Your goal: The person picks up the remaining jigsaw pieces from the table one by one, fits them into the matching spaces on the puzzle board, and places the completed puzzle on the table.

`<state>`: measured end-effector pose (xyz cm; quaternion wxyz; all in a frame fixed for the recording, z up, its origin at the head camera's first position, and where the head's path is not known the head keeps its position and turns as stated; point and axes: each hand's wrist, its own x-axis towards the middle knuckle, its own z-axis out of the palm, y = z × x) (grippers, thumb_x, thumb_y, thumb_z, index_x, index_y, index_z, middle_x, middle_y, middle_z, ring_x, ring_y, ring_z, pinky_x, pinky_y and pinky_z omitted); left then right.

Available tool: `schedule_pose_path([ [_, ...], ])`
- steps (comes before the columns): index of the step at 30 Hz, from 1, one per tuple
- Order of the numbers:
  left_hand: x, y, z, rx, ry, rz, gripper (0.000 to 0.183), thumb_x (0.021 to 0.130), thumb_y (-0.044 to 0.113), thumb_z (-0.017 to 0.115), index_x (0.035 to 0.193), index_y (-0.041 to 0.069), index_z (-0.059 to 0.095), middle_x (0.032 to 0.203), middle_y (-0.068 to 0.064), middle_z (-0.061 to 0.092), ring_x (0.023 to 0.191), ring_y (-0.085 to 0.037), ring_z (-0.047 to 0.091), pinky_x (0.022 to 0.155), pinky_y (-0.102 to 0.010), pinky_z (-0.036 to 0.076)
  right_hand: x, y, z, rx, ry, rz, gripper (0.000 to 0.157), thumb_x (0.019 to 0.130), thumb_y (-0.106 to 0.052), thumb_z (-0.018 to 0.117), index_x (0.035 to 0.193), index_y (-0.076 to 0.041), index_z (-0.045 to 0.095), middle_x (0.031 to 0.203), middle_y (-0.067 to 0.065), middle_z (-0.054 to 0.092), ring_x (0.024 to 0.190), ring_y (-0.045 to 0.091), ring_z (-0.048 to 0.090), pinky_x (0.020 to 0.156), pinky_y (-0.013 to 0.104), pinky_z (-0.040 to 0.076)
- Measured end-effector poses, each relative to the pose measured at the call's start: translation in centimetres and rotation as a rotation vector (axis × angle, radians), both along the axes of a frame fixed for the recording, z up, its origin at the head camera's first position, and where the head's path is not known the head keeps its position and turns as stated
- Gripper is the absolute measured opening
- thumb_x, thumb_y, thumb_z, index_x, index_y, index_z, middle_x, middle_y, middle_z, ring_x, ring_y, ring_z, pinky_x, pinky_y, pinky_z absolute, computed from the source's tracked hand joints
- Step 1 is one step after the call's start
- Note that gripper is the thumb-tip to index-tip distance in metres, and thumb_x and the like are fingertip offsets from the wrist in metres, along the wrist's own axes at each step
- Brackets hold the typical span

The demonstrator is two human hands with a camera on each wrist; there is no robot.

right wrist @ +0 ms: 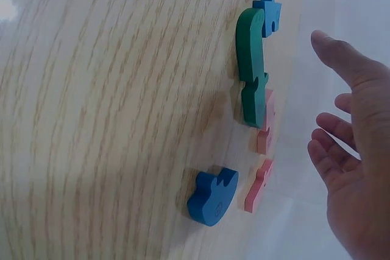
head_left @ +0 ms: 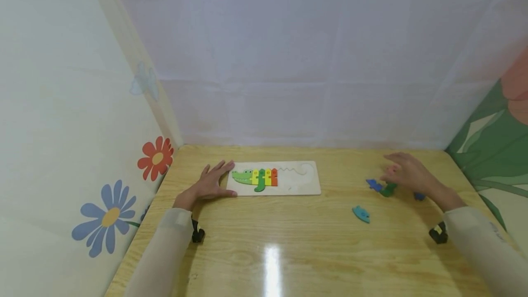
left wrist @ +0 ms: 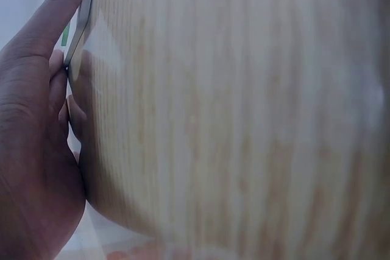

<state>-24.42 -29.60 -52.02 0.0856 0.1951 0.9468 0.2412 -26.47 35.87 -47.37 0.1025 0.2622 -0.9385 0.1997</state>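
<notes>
My left hand (head_left: 211, 183) rests spread at the left end of a pale wooden puzzle board (head_left: 300, 186), thumb along its near edge and index finger at the far corner. A crocodile head (head_left: 242, 177) and yellow, green and orange body pieces (head_left: 268, 177) lie in the board's left half; the right half shows bare recess lines. Over several loose pieces my right hand (head_left: 412, 177) hovers, fingers loosely bent, holding nothing. Below it in the right wrist view are a green piece (right wrist: 251, 65), two blue pieces (right wrist: 213, 199) and pink pieces (right wrist: 258, 187).
A light blue piece (head_left: 361, 214) lies apart, nearer me, between the board and the loose group. The wooden table (head_left: 313, 251) ends at a white cloth (head_left: 264, 68) behind and flower-printed panels (head_left: 49, 104) at both sides.
</notes>
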Motion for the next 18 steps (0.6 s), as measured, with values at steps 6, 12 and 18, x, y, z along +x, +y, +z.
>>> schedule_pose_path([
  [6,0.0,-0.1,-0.2,-0.004,0.004,-0.001,0.114,0.083,0.061,0.084,0.167,0.006,0.03,0.174,-0.016,0.027,0.162,-0.043,0.015,0.124,-0.071,-0.001,0.0,0.5,-0.2,0.021,-0.024,-0.013,0.069,0.078,-0.019,0.094,0.129,0.016,0.065,0.127,0.041,0.063,0.117,0.059,0.059,0.096,0.07,0.049],
  [12,-0.1,-0.1,-0.2,-0.004,0.001,-0.002,0.113,0.084,0.06,0.083,0.167,0.007,0.029,0.174,-0.015,0.027,0.162,-0.042,0.015,0.124,-0.071,-0.002,-0.2,1.1,-0.6,0.041,-0.037,-0.037,0.07,0.078,-0.02,0.095,0.129,0.016,0.065,0.13,0.042,0.061,0.118,0.06,0.059,0.098,0.07,0.047],
  [18,0.0,-0.1,-0.2,0.0,-0.005,-0.003,0.113,0.084,0.058,0.084,0.168,0.007,0.029,0.174,-0.015,0.026,0.162,-0.042,0.014,0.124,-0.071,-0.003,-0.5,1.7,-1.0,0.055,-0.017,-0.034,0.071,0.077,-0.022,0.095,0.127,0.018,0.065,0.13,0.042,0.063,0.118,0.059,0.06,0.098,0.069,0.049],
])
